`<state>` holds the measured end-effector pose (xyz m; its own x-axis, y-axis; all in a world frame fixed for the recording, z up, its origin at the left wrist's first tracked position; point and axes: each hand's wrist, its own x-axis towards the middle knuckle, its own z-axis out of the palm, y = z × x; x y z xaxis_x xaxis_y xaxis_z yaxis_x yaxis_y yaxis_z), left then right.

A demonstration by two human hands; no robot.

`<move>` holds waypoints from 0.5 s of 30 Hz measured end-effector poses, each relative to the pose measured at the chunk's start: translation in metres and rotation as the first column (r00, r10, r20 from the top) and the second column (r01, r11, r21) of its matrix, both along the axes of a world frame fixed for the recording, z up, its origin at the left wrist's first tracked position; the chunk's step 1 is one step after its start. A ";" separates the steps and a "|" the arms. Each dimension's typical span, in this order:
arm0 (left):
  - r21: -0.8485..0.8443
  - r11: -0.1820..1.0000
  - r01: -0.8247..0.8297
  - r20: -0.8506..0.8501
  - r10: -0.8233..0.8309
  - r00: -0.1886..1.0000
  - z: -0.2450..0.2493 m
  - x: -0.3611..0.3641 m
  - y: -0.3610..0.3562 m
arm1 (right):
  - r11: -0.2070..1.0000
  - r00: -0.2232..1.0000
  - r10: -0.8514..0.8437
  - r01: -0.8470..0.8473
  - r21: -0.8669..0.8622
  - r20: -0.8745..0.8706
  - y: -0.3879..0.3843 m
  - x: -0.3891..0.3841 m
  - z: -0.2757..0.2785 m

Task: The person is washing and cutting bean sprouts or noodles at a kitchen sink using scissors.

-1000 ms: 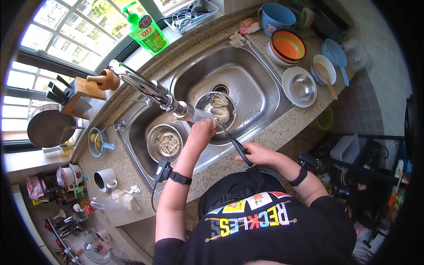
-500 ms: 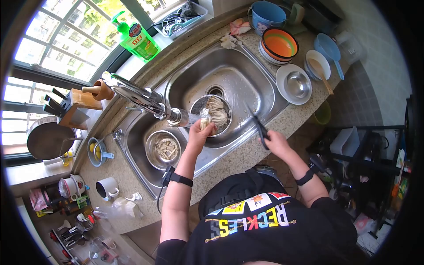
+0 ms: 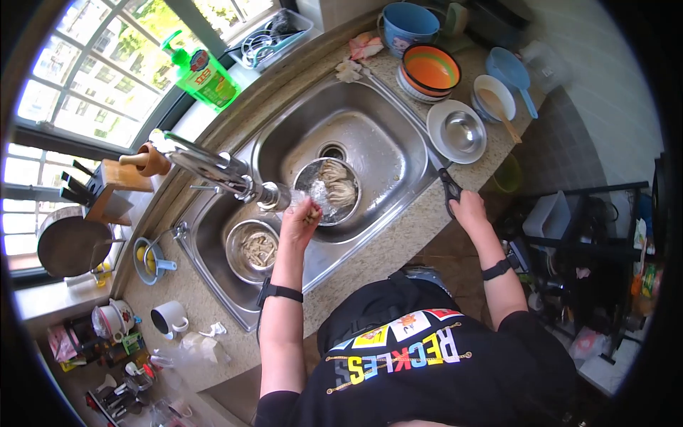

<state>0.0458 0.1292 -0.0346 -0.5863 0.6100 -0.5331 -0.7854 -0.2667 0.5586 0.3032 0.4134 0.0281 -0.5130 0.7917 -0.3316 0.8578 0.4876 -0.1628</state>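
Just under the tap's running water, my left hand (image 3: 300, 223) is closed around a small pale piece of food (image 3: 311, 213), mostly covered by the fingers. Beside it, in the larger sink basin, a metal bowl (image 3: 359, 201) holds water and bunched, pale finger-like pieces (image 3: 339, 186). Cut strips of similar colour (image 3: 259, 250) lie in a second metal bowl (image 3: 233, 260) in the smaller basin. My right hand (image 3: 468, 209) grips the black handles of scissors (image 3: 448, 183) over the counter's front edge, blades pointing toward the sink rim.
The chrome tap (image 3: 213, 167) reaches over the divider between the basins. Along the right counter stand a white plate (image 3: 439, 132) with a metal bowl, an orange bowl (image 3: 430, 69), and a bowl with a wooden utensil (image 3: 506, 122). A mug (image 3: 169, 319) and strainer (image 3: 149, 262) are at left.
The scissors in my right hand have moved right, from over the large basin to the counter edge near the plate. My left hand has shifted slightly left, still holding the piece. The view has shifted a little.
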 end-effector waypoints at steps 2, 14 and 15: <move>-0.079 0.997 -0.001 -0.083 -0.006 0.997 0.011 0.003 0.003 | 0.999 1.000 0.002 -0.002 0.036 0.016 0.005 0.007 -0.001; -0.608 0.792 0.047 -0.637 -0.522 0.567 0.026 0.010 0.006 | 0.724 0.942 0.260 -0.336 -0.602 -0.213 -0.086 -0.040 0.016; -0.610 0.791 0.045 -0.637 -0.523 0.566 0.025 0.011 0.006 | 0.694 0.930 0.265 -0.367 -0.619 -0.254 -0.096 -0.041 0.012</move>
<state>0.0567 0.1356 -0.0101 -0.7432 0.6206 -0.2501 0.0027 0.3766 0.9264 0.2625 0.3179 0.0399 -0.7715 0.1916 -0.6068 0.6172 0.4570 -0.6405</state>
